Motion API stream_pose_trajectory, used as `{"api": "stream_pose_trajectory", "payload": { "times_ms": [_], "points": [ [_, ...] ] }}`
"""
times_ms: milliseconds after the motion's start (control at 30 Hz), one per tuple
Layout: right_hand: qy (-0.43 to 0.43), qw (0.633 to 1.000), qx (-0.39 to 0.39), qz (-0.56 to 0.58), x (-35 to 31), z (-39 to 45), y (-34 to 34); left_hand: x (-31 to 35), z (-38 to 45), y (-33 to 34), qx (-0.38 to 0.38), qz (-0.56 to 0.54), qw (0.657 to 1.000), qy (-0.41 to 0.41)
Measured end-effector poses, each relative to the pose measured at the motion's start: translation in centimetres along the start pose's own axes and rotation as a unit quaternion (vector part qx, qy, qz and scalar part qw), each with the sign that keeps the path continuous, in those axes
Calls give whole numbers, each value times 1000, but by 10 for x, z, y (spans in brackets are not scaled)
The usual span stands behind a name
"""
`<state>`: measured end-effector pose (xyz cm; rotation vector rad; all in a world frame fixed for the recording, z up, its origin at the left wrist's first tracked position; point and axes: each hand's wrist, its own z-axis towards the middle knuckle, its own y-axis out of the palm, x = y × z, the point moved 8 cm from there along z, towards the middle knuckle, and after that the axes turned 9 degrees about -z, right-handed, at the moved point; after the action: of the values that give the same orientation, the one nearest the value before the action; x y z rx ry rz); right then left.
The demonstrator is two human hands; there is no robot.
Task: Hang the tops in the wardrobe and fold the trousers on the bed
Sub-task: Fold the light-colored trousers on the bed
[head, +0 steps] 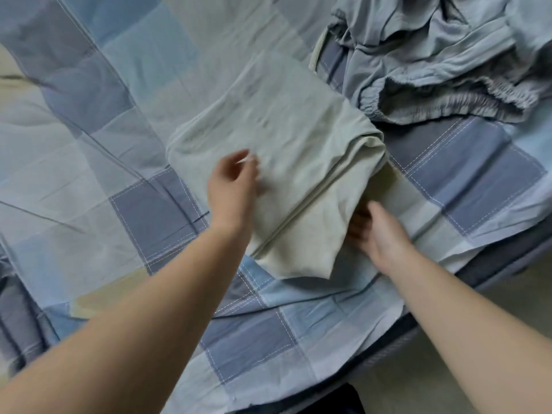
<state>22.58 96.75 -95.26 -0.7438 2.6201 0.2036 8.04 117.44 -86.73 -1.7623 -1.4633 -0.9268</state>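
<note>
Head view, folded trousers (277, 138) near bed edge (490, 273), left hand (231, 182) blurred, right fingers (357, 225) underneath.

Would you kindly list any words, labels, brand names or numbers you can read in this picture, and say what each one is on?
None can be read.
Pale green folded trousers: faint grey marks on the upper face, too blurred to tell whether they are print.
Crumpled grey-blue garment with an elastic waistband: no label visible.
Blue and grey checked bedsheet: only stitched lines, no text.
</note>
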Motion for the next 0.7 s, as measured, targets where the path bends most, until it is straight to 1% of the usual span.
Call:
{"api": "stream_pose_trajectory", "payload": {
  "times_ms": [33, 67, 100, 133, 167, 200, 233, 267, 300, 367, 467, 500, 567, 633, 700],
  "points": [
    [-59, 997, 41, -17, -20, 9, -13, -4, -3, -32, 82, 7, 996, 18],
    [-113, 991, 66, -39, -40, 11, -19, -14, -7, -59, 146, 11, 989, 10],
    [-160, 982, 73, -62, -60, 11, -18, -27, -12, -80, 189, 12, 982, -25],
    [-185, 977, 65, -82, -75, 13, -11, -44, -16, -93, 202, 1, 976, -83],
    [-189, 977, 50, -89, -86, 17, 0, -61, -19, -96, 181, -31, 972, -147],
    [-185, 978, 37, -92, -93, 22, 11, -75, -20, -89, 134, -80, 967, -203],
    [-181, 977, 39, -105, -97, 25, 19, -82, -22, -77, 76, -118, 960, -241],
    [-180, 974, 55, -128, -101, 27, 23, -84, -23, -66, 28, -131, 958, -255],
    [-179, 969, 77, -154, -102, 28, 24, -84, -21, -60, 5, -118, 962, -247],
    [-195, 959, 112, -172, -103, 24, 19, -79, -16, -60, 22, -70, 976, -203],
    [-235, 952, 130, -145, -87, -1, 12, -71, -13, -75, 42, -43, 985, -161],
    [-241, 951, 135, -142, -73, -14, 10, -69, -15, -86, 36, -31, 987, -156],
    [-223, 954, 145, -141, -27, -43, 0, -73, -28, -113, 8, 16, 987, -162],
    [-186, 955, 168, -157, 28, -76, -18, -87, -48, -141, -22, 53, 981, -184],
    [-141, 960, 194, -147, 75, -103, -36, -106, -69, -160, -45, 68, 972, -222]
  ]
}}
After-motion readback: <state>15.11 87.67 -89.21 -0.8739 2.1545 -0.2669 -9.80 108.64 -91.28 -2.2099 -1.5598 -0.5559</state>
